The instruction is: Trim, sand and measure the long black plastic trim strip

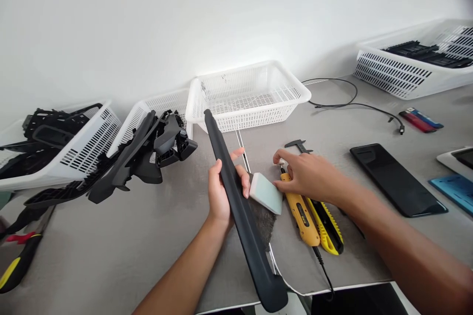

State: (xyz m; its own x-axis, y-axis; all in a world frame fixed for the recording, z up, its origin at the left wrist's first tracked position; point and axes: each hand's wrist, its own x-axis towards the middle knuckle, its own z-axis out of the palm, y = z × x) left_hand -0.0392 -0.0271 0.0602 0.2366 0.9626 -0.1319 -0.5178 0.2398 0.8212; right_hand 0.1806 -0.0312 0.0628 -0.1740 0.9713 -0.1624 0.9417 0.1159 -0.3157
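My left hand [219,202] was wrapped around a long dark strip [242,216], fingers to its right and thumb to its left; the strip was raised aslant over the table, its long axis running from far left to near right. My right hand [305,174] was the nearer to the yellow-orange corded tool [303,219], which lay beneath and just to the near side of my fingers. The tool's long axis ran roughly parallel to the strip's, its white tip at the far end and its cord [323,267] at the near end. My right thumb and forefinger stood apart around the tip; whether any finger pressed on it, I could not tell.

Surroundings: a pale block [266,194] on a dark fibrous pad [265,226] occupied the gap between strip and tool, close to my right thumb. A yellow knife [327,229] lay along the tool's right flank, crowding that side. A caliper [298,146] lay just beyond my right hand; a black phone [397,177] lay to the right of it. A white basket [258,117] stood beyond the strip's far end.
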